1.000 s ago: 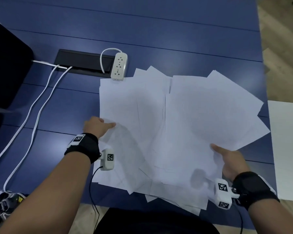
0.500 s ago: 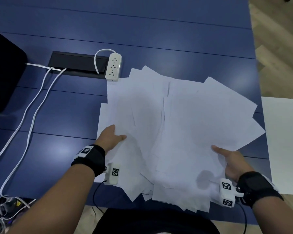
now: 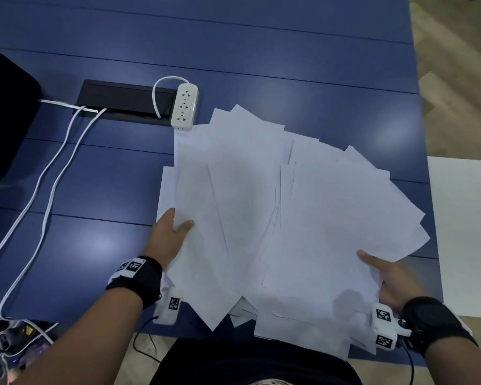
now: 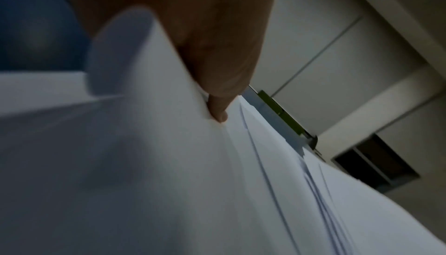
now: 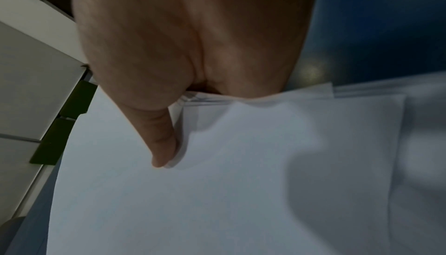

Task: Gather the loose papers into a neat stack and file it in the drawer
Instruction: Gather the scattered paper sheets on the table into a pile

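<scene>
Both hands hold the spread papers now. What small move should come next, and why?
Probably bring the left hand and right hand closer together, so the papers slide into one pile. The sheets lie fanned at many angles over the blue table, with corners sticking out, so they are not yet a neat stack.

A dark blue worktop [image 3: 261,51] filled most of the head view, its surface crossed by thin seams and marked by soft patches of reflected light. A black cable tray [image 3: 125,102] was set into it, with a white power strip [image 3: 184,107] lying at its right end and two white cables [image 3: 53,173] running from it toward the near left corner. A black object [image 3: 3,120] sat at the left edge. Pale wooden floor [image 3: 456,65] showed to the right of the worktop. In the left wrist view, pale panelled walls [image 4: 337,30] and a dark opening [image 4: 376,165] appeared.
</scene>
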{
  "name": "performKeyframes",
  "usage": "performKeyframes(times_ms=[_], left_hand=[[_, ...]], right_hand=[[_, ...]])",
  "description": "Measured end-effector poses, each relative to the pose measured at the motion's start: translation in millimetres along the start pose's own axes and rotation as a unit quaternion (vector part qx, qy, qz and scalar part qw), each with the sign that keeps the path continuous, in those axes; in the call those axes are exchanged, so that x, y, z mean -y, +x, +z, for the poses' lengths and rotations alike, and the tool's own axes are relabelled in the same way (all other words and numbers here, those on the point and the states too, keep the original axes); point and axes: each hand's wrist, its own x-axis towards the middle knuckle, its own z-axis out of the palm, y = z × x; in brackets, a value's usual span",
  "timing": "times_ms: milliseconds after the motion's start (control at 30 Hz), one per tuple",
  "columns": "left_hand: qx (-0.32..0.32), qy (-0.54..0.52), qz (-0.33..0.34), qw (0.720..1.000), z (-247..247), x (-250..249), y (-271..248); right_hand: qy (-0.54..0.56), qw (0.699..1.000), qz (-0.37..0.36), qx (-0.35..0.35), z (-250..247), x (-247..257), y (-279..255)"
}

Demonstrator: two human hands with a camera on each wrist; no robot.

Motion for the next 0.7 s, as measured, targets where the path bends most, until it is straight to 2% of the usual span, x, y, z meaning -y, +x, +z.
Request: performKeyframes(times_ms=[100, 167, 300, 400, 533, 600, 700], left_hand=[[0.026, 0.095, -0.007, 0.995, -14, 9, 3], [0.046, 0.090, -0.022, 0.995, -19, 7, 2], [0.088, 0.097, 0.012, 0.991, -17, -5, -3], [0.043, 0.071, 0.021, 0.996, -22, -4, -1], [-0.013, 0.039, -0.024, 0.999, -43, 7, -1], [-0.021, 0.025, -0.065, 0.997, -48, 11, -2], [-0.008, 0.017, -0.104, 0.994, -48, 14, -4]], right_hand=[[-0.010, 1.000, -0.003, 0.004, 0, 2, 0], [-0.036, 0.999, -0.009, 0.003, -5, 2, 3], [-0.033, 0.999, -0.016, -0.006, -8, 3, 3], [-0.039, 0.999, -0.019, -0.016, -1, 9, -5], [-0.044, 0.998, -0.032, -0.023, -1, 10, -7], [-0.067, 0.997, -0.036, -0.021, -4, 7, -5], [-0.027, 0.999, -0.024, -0.006, -7, 4, -2]])
